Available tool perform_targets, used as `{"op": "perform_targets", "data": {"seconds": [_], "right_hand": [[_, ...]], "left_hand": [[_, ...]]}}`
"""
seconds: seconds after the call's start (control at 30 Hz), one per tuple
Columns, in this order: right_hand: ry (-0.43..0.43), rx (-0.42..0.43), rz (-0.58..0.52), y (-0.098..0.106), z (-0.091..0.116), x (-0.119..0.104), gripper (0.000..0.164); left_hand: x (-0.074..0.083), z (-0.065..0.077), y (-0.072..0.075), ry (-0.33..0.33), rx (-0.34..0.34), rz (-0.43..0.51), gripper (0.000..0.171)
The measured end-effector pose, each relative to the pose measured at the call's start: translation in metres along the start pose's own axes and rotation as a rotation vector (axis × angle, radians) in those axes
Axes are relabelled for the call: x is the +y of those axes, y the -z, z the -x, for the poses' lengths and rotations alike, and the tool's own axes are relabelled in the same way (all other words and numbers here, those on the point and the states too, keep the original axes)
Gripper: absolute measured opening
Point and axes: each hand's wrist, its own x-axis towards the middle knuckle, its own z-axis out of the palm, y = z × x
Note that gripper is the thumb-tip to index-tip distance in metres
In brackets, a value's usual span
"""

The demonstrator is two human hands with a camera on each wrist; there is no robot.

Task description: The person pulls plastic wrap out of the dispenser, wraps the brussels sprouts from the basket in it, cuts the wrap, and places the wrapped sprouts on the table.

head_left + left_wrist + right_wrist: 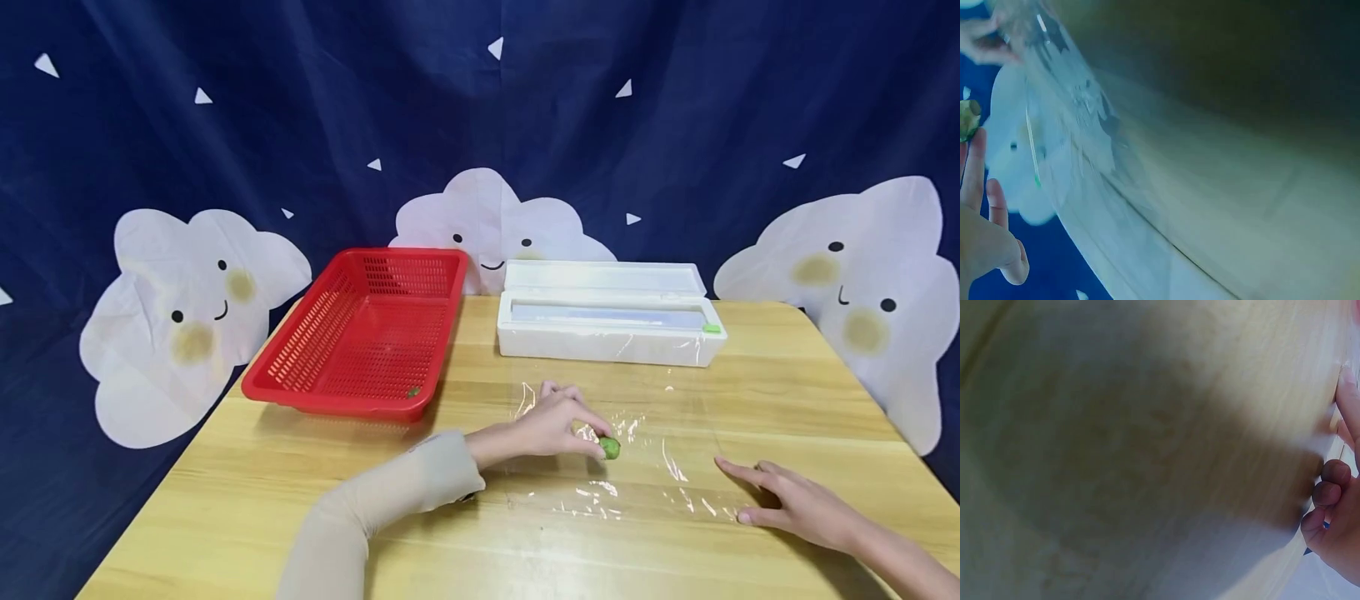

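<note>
Between thumb and fingertips my left hand [558, 423] pinches a small round green item [610, 448], perhaps a fruit or vegetable. In the left wrist view the green item [969, 119] shows a mottled, rough surface. Beneath it, clear plastic film [652, 417] lies over the table, shiny with wrinkles and running back to a white dispenser box. My right hand [795, 500] rests at the film's right edge, index finger and thumb touching down there. In the right wrist view the right hand [1338, 519] has its index finger extended and other fingers bent.
The white film box [607, 342] stands at the back with its lid raised and a green slider [711, 328] at its right end. A red plastic basket [255, 385] sits to the left, a small green piece [413, 392] in its near corner. A blue curtain [330, 100] hangs behind the wooden table [225, 517].
</note>
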Motion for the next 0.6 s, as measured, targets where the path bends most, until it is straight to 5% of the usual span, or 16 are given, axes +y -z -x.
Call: {"op": "perform_targets", "data": {"seconds": [0.17, 0.6], "right_hand": [[0.005, -0.002, 0.027, 0.003, -0.002, 0.0, 0.063], [0.036, 0.012, 0.009, 0.0, -0.001, 0.002, 0.065]], "left_hand": [[0.008, -0.007, -0.007, -0.001, -0.119, -0.125, 0.028], [0.014, -0.028, -0.017, 0.05, -0.237, -0.166, 0.028]]}}
